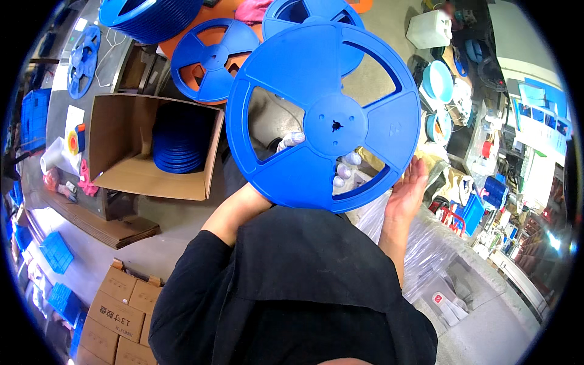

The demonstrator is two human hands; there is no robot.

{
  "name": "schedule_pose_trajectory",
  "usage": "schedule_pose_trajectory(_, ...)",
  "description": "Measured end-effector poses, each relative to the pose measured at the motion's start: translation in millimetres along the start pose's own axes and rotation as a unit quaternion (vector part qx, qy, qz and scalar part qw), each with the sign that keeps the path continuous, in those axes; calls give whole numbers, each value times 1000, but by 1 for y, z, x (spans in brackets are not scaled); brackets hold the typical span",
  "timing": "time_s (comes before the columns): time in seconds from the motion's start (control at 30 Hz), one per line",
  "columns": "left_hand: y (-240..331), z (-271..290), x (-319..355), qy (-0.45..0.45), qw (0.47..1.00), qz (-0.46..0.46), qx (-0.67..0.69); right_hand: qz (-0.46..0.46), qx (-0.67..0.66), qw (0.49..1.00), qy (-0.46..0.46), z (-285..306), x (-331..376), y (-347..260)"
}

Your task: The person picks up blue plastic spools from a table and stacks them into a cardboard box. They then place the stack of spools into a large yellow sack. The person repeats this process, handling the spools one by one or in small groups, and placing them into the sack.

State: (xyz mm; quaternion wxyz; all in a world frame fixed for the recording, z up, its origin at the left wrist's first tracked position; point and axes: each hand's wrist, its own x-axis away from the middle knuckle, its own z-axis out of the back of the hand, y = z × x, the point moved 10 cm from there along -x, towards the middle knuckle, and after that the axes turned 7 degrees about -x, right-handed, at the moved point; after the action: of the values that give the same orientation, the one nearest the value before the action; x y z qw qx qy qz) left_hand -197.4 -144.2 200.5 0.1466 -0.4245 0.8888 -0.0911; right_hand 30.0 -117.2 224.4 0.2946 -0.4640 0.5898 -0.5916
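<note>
- Right hand (406,193) is spread apart, palm showing, at the lower-right rim of a blue three-windowed plastic reel disc (322,115); whether it presses on the disc, I cannot tell.
- Left hand (291,142) is mostly hidden under the disc; white-covered fingertips show through the windows, seemingly its own, but its grip is unclear.
- The disc is raised to the right of the open cardboard carton (115,140), well clear of it; a stack of blue reel discs (179,143) sits inside that carton.
- Likely light for its breadth, fairly stiff, perhaps flexing at the narrow rim beside the windows; the smooth face could slip.
- Best hold, I judge: opposite sides of the rim where the solid panels meet it, or spread fingers beneath the hub.
</note>
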Motion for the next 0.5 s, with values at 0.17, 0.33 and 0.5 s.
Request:
schedule_pose_trajectory(0.17, -3, 1, -6, -27, 1000, 13, 5, -30, -48, 998, 2, 3, -6, 12)
schedule_pose_trajectory(0.33, 1, 4, -9, -39, 999, 9, -7, -38, -56, 998, 9, -12, 1, 11)
schedule_pose_trajectory(0.5, 22, 8, -13, 3, 998, -34, 55, -45, -39, 998, -21, -17, 3, 23)
